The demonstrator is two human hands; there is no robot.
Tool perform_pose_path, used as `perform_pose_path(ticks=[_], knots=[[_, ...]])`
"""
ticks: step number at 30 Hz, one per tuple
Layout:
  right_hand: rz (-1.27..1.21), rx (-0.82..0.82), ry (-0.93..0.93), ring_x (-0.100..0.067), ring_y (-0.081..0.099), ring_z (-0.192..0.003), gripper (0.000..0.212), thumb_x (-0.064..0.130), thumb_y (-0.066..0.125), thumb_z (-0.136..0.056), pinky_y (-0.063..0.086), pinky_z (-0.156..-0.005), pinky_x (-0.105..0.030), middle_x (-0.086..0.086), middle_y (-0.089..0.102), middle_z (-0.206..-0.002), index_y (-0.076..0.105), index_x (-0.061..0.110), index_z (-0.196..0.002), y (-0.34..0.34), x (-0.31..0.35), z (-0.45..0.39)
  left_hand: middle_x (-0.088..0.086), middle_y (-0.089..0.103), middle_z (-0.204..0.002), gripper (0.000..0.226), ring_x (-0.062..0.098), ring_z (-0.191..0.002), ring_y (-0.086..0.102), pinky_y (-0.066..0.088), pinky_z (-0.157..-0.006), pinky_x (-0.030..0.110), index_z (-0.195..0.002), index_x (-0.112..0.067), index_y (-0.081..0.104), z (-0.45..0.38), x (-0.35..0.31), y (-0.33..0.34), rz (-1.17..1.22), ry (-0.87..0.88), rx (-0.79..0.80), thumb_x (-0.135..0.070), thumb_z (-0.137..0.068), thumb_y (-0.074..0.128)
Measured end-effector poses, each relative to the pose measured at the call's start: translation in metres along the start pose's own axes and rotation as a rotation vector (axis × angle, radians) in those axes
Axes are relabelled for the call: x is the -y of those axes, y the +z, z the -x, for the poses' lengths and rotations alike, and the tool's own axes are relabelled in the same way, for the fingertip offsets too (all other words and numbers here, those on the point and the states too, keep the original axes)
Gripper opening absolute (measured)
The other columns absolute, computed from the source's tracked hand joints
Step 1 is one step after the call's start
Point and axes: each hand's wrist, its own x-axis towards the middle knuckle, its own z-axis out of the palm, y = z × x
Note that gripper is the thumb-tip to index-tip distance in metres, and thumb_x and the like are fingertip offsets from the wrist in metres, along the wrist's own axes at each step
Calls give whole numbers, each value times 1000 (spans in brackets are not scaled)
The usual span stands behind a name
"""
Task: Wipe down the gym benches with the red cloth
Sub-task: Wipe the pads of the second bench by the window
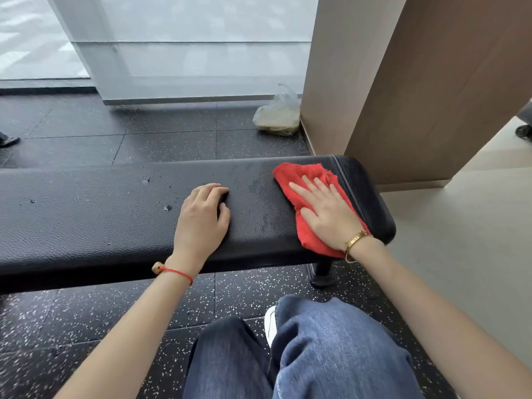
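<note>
A black padded gym bench (100, 214) runs across the view from the left edge to its rounded right end. The red cloth (299, 180) lies flat on the bench's right end. My right hand (328, 211) presses down on the cloth with fingers spread, palm flat. My left hand (203, 217) rests on the bare bench top just left of the cloth, fingers curled, holding nothing. Damp streaks show on the padding between the two hands. Small nicks mark the bench surface further left.
A bench leg (322, 272) stands on the speckled black rubber floor (72, 321) under the right end. A plastic bag (277, 116) lies by a brown pillar (417, 82) behind the bench. My legs in jeans (316, 355) are close to the bench. Someone's shoe (8, 139) shows far left.
</note>
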Motion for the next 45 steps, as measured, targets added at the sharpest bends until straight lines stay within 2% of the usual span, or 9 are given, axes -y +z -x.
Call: perform_pose_path(ticks=[5,10,14,21,27,31,35,41,45], knots=[[56,20,200,-24,1,-150,55,31,31,-99,-5,-121,-42,-1,5,-163,17,35,-152,-3,7,-48,7,61,-125,30,26,-121,51,39,-105,39,-118,-9,62,0,-3,1,-28,-7,-9,-12,-90,53],[48,71,-27,-20,1,-150,57,30,32,-99,-7,-121,-40,-2,4,-163,13,34,-153,14,56,-42,8,62,-123,31,29,-118,52,41,-104,41,-116,-8,63,0,-3,0,-34,-11,-13,-9,-87,53],[22,70,-151,-18,2,-150,57,30,36,-99,-8,-121,-37,-1,7,-162,15,34,-152,20,61,-22,9,63,-124,33,29,-120,52,41,-104,41,-118,-7,63,1,-2,-3,-18,-7,10,-6,-87,52],[44,76,92,-21,-2,-150,56,31,29,-100,-7,-121,-42,-3,2,-163,13,31,-153,16,70,-80,8,62,-125,32,28,-122,52,40,-105,41,-118,-7,63,1,-2,0,-38,-12,4,-7,-88,51],[22,81,-151,-20,-1,-150,57,31,31,-99,-8,-121,-41,-2,3,-163,13,34,-153,33,95,-75,4,64,-124,34,27,-121,54,39,-108,42,-116,-10,66,2,-4,-17,-4,-23,-148,-4,-85,53],[0,103,-143,-19,-2,-150,57,32,32,-99,-9,-121,-40,-1,2,-163,14,34,-153,33,91,-90,-2,62,-124,31,21,-121,53,38,-109,38,-117,-16,64,15,24,-41,-57,-77,-261,-14,-91,48],[38,119,-147,-21,-2,-150,57,31,31,-99,-8,-121,-41,-5,1,-163,14,30,-154,34,118,-125,1,63,-125,29,23,-122,53,36,-110,40,-119,-15,63,31,65,-60,-174,-185,-250,-12,-92,54],[22,94,-438,-20,1,-150,60,34,34,-97,-8,-121,-38,-2,5,-163,13,32,-153,47,130,-86,1,63,-125,37,24,-123,52,32,-112,46,-120,-16,63,38,103,-68,-235,-352,-190,-28,-90,45],[40,112,-392,-19,1,-150,59,34,34,-98,-6,-121,-39,0,4,-163,12,33,-153,43,115,-98,-2,61,-126,40,22,-125,50,31,-113,48,-121,-18,62,37,106,-67,-208,-361,-178,-32,-91,40]])
